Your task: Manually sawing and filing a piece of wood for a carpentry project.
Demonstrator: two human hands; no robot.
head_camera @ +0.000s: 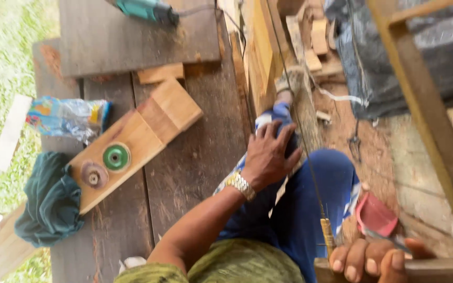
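The left hand (268, 154) is resting with fingers spread on the knee (289, 157), while the right hand (373, 259) is gripping a wooden bar (436, 270) lying crosswise, nearer the saw (327, 236)

Olive-green top, blue trousers; silver metal watch (240, 184) on left wrist

Left arm comes up from the bottom middle, bare forearm stretched forward, a metal watch band on the wrist. The left hand (268, 154) lies palm down with fingers spread wide, resting flat on the person's own knee. The right hand (374, 260) sits at the bottom edge, only partly in frame, knuckles up and fingers curled tight over something, nails showing.
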